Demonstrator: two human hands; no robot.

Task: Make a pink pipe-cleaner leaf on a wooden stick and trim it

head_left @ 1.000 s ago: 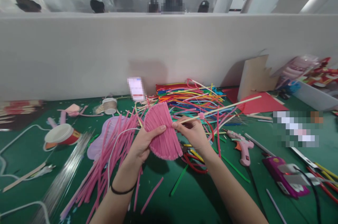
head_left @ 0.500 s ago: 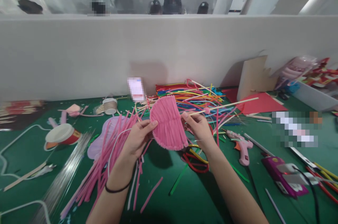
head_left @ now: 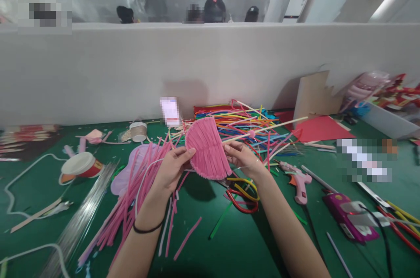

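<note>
A half-round pink pleated piece (head_left: 210, 149), apparently made of fuzzy pipe cleaners laid side by side, is held up above the table. My left hand (head_left: 175, 164) pinches its curved left edge between thumb and fingers. At the straight right edge, the closed fingers of my right hand (head_left: 241, 155) grip it. A pale thin stick (head_left: 278, 126) with a pink knob (head_left: 252, 134) runs out from that edge behind my right hand; I cannot tell whether it is joined on. Below lie scissors with red and yellow handles (head_left: 243, 209). Loose pink pipe cleaners (head_left: 131, 212) are near my left forearm.
Multicoloured pipe cleaners (head_left: 236, 116) pile up against the white partition (head_left: 131, 64). At right are a pink glue gun (head_left: 298, 179), a purple power strip (head_left: 349, 219) and more scissors (head_left: 377, 197). A paper cup (head_left: 83, 166) lies tipped at left, beside clear thin rods (head_left: 85, 212).
The pink piece has turned slightly, its lower right corner rising and shifting left. The stick's far end has moved left and up. Both hands keep their grip, and the camera view has shifted slightly.
</note>
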